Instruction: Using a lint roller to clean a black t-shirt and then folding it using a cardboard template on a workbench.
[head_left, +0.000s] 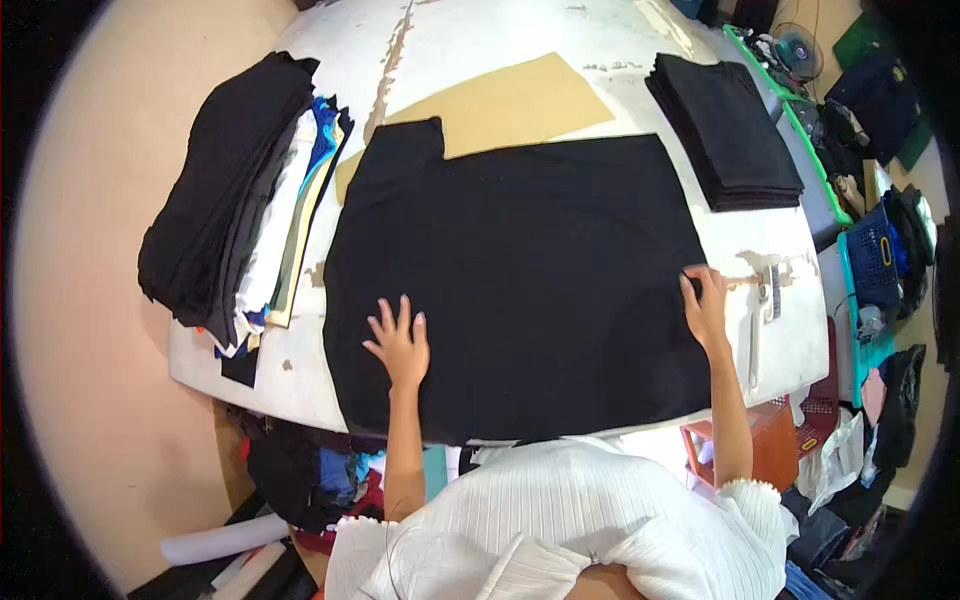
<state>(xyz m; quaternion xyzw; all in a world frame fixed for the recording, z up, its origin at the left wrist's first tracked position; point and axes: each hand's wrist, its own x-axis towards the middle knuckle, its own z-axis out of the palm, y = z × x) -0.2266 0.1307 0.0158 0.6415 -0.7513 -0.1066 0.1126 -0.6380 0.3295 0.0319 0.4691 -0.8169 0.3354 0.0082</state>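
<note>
A wide piece of black fabric (525, 277) is spread on the white table before me, with a notch in its upper edge. My left hand (401, 349) rests on its left part, fingers spread and holding nothing. At the fabric's right edge, my right hand (705, 304) has thumb and fingertips together, pinching that edge. Partly under the far side of the fabric lies a tan paper pattern piece (517, 101).
To the left stands a tall pile of folded fabrics (225, 187), mostly black. A neat stack of black cloth (727, 135) sits at the far right. Scissors (766, 292) lie near the table's (802, 337) right edge. Beyond are fabric-filled crates (870, 255) and a fan (799, 51).
</note>
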